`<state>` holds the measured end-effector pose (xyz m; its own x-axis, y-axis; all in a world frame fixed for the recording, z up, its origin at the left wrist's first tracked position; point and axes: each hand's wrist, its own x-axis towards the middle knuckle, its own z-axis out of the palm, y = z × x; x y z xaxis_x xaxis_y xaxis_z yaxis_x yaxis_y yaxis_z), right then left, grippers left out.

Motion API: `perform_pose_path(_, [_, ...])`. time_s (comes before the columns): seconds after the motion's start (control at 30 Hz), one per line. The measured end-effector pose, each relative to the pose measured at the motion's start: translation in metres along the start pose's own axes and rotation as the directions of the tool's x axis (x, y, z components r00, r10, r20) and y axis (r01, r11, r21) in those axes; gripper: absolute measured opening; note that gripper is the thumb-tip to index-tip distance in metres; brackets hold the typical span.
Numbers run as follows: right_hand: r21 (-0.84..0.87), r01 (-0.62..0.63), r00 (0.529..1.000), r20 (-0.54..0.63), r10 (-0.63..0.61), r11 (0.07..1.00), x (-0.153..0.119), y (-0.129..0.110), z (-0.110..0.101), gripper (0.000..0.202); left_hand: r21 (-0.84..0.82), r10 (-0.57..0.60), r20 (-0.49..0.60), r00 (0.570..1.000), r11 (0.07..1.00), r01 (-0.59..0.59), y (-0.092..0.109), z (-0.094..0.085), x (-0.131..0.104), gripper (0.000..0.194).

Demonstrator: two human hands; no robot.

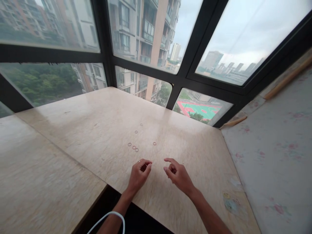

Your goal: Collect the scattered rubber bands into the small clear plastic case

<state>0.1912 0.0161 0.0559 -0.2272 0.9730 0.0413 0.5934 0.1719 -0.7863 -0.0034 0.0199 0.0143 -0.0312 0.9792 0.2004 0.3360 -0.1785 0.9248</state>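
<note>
My left hand (140,173) is above the front part of the counter, thumb and index fingertips pinched together. Whatever sits in that pinch, if anything, is too small to make out. A thin band shows on one of its fingers. To its right, my right hand (177,173) has thumb and index finger apart, the other fingers curled in, and nothing visible between them. Beyond the hands lie several small thin rings, like little elastic bands: a reddish ring (154,142), a dark ring (129,143), a pink ring (134,146) touching or almost touching another ring (136,151).
The marbled counter (97,130) runs back to dark-framed windows (148,70). A clear plastic bag (230,201) with small coloured things lies at the right, near the papered wall (275,156). A white cable (114,213) loops across my left forearm, by the counter's dark front opening (141,214).
</note>
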Motion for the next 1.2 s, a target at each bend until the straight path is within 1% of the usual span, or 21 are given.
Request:
perform_pose_path(0.1, [-0.07, 0.064, 0.997, 0.053, -0.06, 0.996, 0.035, -0.012, 0.014, 0.032, -0.01, 0.005, 0.004, 1.0, 1.0, -0.005, -0.001, 0.0, -0.001, 0.019])
perform_pose_path(0.17, [-0.226, 0.073, 0.995, 0.079, -0.056, 0.972, 0.056, -0.014, 0.02, 0.033, -0.016, 0.011, 0.004, 1.0, 1.0, -0.011, -0.002, 0.0, -0.001, 0.018])
perform_pose_path(0.23, [-0.403, 0.06, 0.995, 0.095, -0.024, 0.913, 0.074, -0.014, 0.022, 0.036, -0.019, 0.018, 0.004, 1.0, 1.0, -0.018, -0.003, 0.0, -0.001, 0.018])
perform_pose_path(0.3, [-0.519, 0.043, 0.995, 0.1, 0.01, 0.854, 0.092, -0.011, 0.022, 0.037, -0.019, 0.022, 0.004, 1.0, 1.0, -0.022, -0.003, 0.0, 0.0, 0.018])
perform_pose_path(0.4, [-0.61, 0.021, 0.994, 0.098, 0.049, 0.792, 0.113, -0.006, 0.021, 0.033, -0.014, 0.031, 0.005, 0.999, 0.999, -0.031, -0.003, 0.001, 0.001, 0.018])
perform_pose_path(0.5, [-0.701, 0.034, 0.99, 0.119, 0.07, 0.712, 0.128, -0.002, 0.022, 0.03, -0.009, 0.038, -0.001, 0.999, 0.999, -0.038, -0.003, 0.001, 0.003, 0.018])
perform_pose_path(0.6, [-0.765, 0.079, 0.984, 0.163, 0.073, 0.64, 0.136, -0.003, 0.026, 0.034, -0.011, 0.035, -0.005, 0.999, 0.999, -0.035, -0.004, 0.001, 0.003, 0.019])
perform_pose_path(0.7, [-0.799, 0.124, 0.978, 0.197, 0.061, 0.588, 0.139, -0.004, 0.029, 0.038, -0.008, 0.033, -0.008, 0.999, 0.999, -0.033, -0.005, 0.002, 0.003, 0.018])
perform_pose_path(0.87, [-0.814, 0.153, 0.975, 0.218, 0.05, 0.561, 0.137, -0.004, 0.028, 0.037, 0.001, 0.038, -0.015, 0.999, 0.999, -0.038, -0.005, 0.002, 0.003, 0.019])
perform_pose_path(0.97, [-0.808, 0.141, 0.977, 0.207, 0.051, 0.572, 0.133, -0.002, 0.025, 0.034, -0.001, 0.033, -0.024, 0.999, 0.999, -0.033, -0.006, 0.002, 0.004, 0.02])
perform_pose_path(1.03, [-0.792, 0.132, 0.979, 0.199, 0.047, 0.595, 0.128, 0.001, 0.024, 0.033, -0.009, 0.032, -0.029, 0.999, 0.999, -0.032, -0.007, 0.002, 0.004, 0.02])
perform_pose_path(1.1, [-0.765, 0.124, 0.981, 0.192, 0.039, 0.632, 0.124, 0.004, 0.022, 0.033, -0.016, 0.033, -0.03, 0.999, 0.999, -0.033, -0.007, 0.002, 0.004, 0.02])
perform_pose_path(1.2, [-0.695, 0.102, 0.986, 0.167, 0.022, 0.712, 0.116, 0.008, 0.019, 0.026, -0.009, 0.031, -0.03, 0.999, 0.999, -0.032, -0.007, 0.002, 0.004, 0.02])
